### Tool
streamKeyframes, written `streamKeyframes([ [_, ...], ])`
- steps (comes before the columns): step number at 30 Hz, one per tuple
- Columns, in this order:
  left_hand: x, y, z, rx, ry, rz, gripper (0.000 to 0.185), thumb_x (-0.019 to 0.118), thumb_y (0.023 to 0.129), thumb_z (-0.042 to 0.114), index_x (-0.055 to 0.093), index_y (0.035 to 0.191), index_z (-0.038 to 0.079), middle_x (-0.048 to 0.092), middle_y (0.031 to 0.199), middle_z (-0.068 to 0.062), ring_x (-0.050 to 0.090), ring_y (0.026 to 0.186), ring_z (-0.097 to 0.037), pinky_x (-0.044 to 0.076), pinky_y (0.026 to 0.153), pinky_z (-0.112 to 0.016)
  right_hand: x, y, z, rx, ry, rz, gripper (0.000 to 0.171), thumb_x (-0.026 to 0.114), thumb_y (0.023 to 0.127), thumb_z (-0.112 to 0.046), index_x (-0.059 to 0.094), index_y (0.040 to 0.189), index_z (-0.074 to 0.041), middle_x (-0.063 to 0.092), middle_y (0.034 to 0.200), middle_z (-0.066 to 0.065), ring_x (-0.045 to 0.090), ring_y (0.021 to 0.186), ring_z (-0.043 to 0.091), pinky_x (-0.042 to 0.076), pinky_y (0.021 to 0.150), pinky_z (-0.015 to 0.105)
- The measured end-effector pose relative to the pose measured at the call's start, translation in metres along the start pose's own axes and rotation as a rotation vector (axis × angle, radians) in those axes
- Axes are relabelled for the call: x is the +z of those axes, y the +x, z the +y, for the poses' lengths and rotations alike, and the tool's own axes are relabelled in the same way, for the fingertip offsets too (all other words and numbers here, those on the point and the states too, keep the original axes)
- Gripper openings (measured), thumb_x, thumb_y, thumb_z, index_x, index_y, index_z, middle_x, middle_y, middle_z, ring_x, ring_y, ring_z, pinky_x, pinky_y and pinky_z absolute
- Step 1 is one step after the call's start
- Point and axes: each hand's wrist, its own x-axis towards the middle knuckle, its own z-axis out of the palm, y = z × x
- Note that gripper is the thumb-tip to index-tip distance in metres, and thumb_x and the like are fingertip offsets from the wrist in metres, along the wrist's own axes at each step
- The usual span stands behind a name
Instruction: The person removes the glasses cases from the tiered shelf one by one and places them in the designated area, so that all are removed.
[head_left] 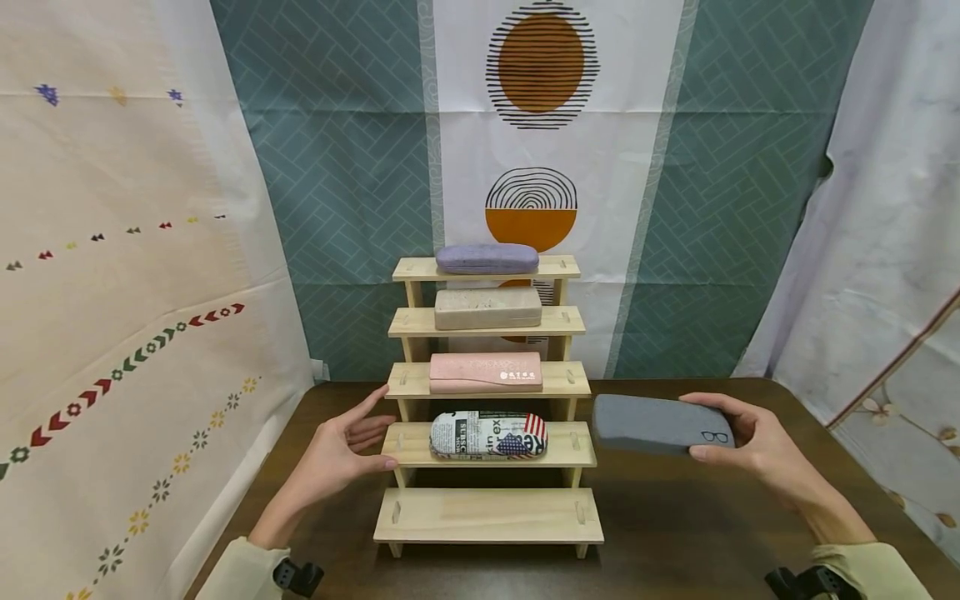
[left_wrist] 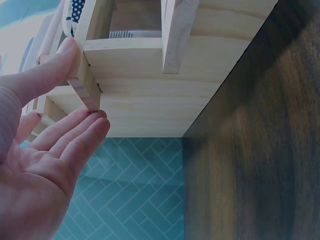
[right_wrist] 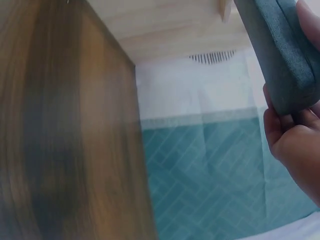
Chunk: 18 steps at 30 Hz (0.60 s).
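My right hand (head_left: 757,437) grips one end of a grey glasses case (head_left: 652,423) with a small spectacles print, held in the air right of the tiered wooden stand (head_left: 487,517). In the right wrist view, fingers (right_wrist: 274,132) curl round the end of the case. My left hand (head_left: 337,446) holds the left end of the stand's second board from the bottom. In the left wrist view, its thumb is at one edge of that board (left_wrist: 86,90) and fingertips at the other. On that board lies a newspaper-print glasses case (head_left: 487,436).
Higher boards carry a pink case (head_left: 486,373), a beige case (head_left: 487,308) and a purple case (head_left: 487,259), one each. The lowest board is bare. The stand rests on a dark wooden table (head_left: 667,525), with patterned cloths (head_left: 337,183) hanging behind and at both sides.
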Motion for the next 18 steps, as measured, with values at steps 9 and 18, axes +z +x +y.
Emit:
streamKeyframes([
  [9,0.0,0.0,-0.001,-0.015,0.003,0.003,0.109,0.096,0.074,0.004,0.041,0.165,0.025,0.068,0.134,-0.019,0.065,0.127,-0.036,0.055,0.101,-0.048,-0.022,-0.001,0.016,0.02,-0.086,0.013,0.06,0.071,0.095,0.01,0.052,0.151,0.001,0.068,0.123,0.004,0.068,0.098,0.021,0.061,0.077,0.03],
  [18,0.0,0.0,0.0,-0.003,0.006,-0.001,0.104,0.096,0.076,0.006,0.042,0.164,0.025,0.068,0.135,-0.021,0.064,0.126,-0.037,0.055,0.101,-0.049,-0.036,0.002,0.031,0.052,-0.191,0.033,0.058,0.075,0.096,0.002,0.055,0.15,-0.002,0.062,0.135,-0.008,0.065,0.107,0.009,0.057,0.081,0.023],
])
